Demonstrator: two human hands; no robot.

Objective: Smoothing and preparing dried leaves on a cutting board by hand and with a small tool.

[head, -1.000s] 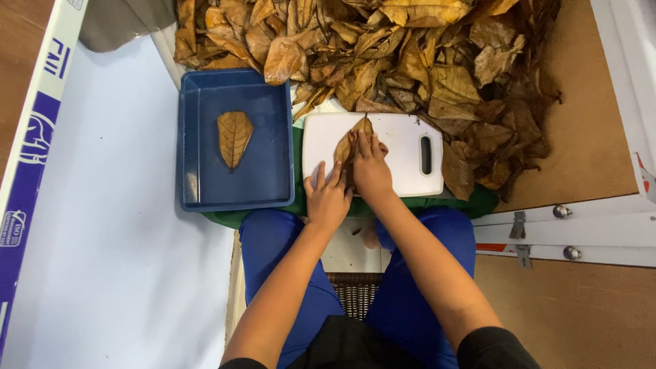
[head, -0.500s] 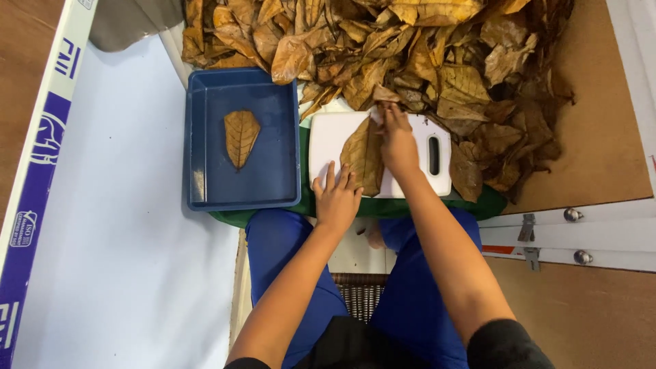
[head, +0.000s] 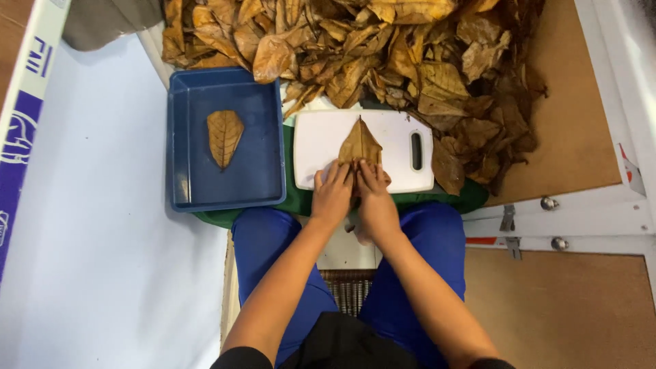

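Note:
A dry brown leaf lies flat on a white cutting board, its tip pointing away from me. My left hand and my right hand sit side by side at the leaf's near end, fingers pressing down on its base. To the left, a blue tray holds one flat brown leaf.
A big heap of dry brown leaves lies beyond the board and spills down its right side. My knees in blue trousers are under the board, on a green cloth. White sheet at left, brown board at right.
The right hand came back from the far end of the leaf to its base. The leaf now lies flat and straight on the board, both hands together at its near end.

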